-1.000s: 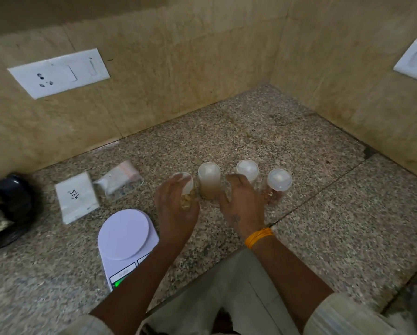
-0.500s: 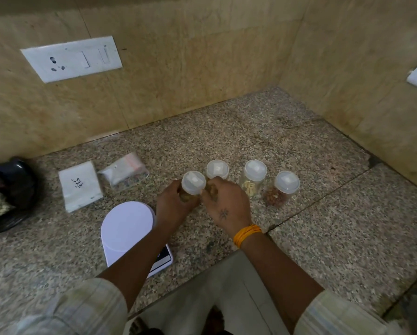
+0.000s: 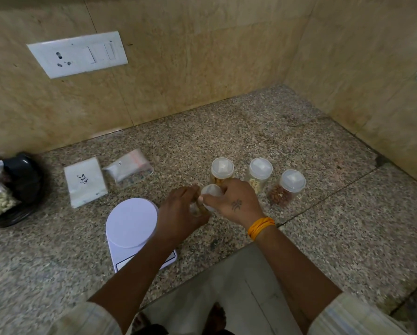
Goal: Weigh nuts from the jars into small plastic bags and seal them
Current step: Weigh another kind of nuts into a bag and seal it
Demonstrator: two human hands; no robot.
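Nearest, the person's left hand [image 3: 178, 213] wraps around the body of a small jar [image 3: 199, 206], held lifted and tipped toward them, while the right hand [image 3: 231, 201] curls its fingers over the jar's white lid [image 3: 211, 195]. One hand steadying and one on the cap looks like the hold for twisting the lid off, so the opening step seems under way.

Just left of the hands sits the white scale [image 3: 132, 223], its platter bare, close enough for pouring without reaching. Right behind the hands stand three more capped jars [image 3: 260, 175] in a row on the granite counter [image 3: 323, 226], their nuts untouched. Further left lie a white packet [image 3: 85, 182] and a pack of small plastic bags [image 3: 128, 168], waiting near the scale. At the far left a black bowl [image 3: 21, 187] holds filled bags.
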